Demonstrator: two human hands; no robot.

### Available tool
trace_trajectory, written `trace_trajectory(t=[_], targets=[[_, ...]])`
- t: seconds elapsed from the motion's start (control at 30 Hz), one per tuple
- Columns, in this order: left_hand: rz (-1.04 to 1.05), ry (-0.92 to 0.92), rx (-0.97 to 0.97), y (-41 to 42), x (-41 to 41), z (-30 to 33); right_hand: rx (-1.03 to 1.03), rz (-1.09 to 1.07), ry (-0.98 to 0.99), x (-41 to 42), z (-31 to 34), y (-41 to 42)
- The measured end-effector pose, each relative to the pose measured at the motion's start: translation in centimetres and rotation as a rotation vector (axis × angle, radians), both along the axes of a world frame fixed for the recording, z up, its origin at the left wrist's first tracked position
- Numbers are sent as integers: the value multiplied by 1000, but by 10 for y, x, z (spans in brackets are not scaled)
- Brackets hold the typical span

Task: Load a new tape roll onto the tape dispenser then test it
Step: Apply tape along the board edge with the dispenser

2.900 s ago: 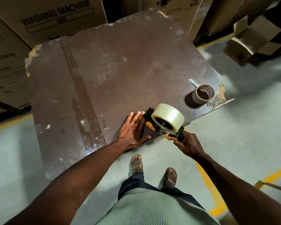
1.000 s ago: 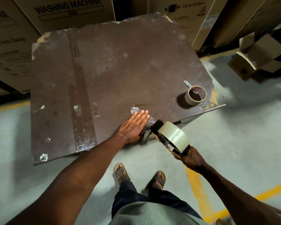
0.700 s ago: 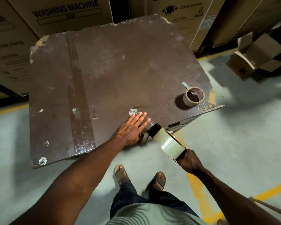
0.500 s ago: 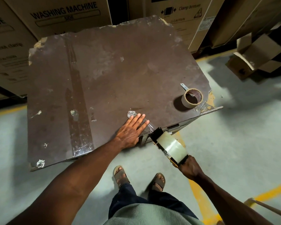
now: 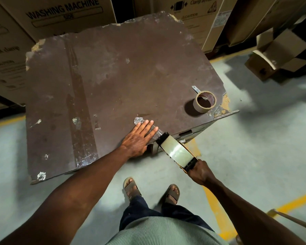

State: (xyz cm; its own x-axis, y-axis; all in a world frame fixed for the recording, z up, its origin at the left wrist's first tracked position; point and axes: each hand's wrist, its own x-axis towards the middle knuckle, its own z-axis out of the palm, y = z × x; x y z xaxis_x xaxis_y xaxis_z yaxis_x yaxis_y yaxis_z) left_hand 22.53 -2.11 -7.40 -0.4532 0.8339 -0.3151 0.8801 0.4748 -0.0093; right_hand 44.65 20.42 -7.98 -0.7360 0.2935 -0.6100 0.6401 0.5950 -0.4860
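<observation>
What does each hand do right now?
Left hand: open, flat on the clear tape.
Right hand: closed around the tape dispenser handle.

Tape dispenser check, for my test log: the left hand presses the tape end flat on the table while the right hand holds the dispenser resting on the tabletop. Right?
Not quite. The head view shows the right hand holding the dispenser off the table, past its near edge; the left hand does press the tape end.

Clear tape roll (image 5: 178, 151) sits loaded on the black-framed tape dispenser (image 5: 187, 164), tilted off the table's near edge

Carton (image 5: 65, 13) reads "WASHING MACHINE"; another carton (image 5: 193, 16), seemingly "Clamp bottom".
</observation>
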Motion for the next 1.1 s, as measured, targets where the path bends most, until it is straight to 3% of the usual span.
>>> trace_trajectory(t=[0.23,0.33,0.47,0.57,1.1], targets=[[-5,16,13,0,3,5,14,-77,-29,2,3,-15],[-6,-10,27,0,6,5,102,-38,-138,53,-8,-9],[-2,28,90,2,2,-1,127,-198,-199,123,-23,9],[28,37,47,5,11,1,107,-218,-217,122,-22,10],[-153,34,28,7,24,5,17,-185,35,64,20,13]])
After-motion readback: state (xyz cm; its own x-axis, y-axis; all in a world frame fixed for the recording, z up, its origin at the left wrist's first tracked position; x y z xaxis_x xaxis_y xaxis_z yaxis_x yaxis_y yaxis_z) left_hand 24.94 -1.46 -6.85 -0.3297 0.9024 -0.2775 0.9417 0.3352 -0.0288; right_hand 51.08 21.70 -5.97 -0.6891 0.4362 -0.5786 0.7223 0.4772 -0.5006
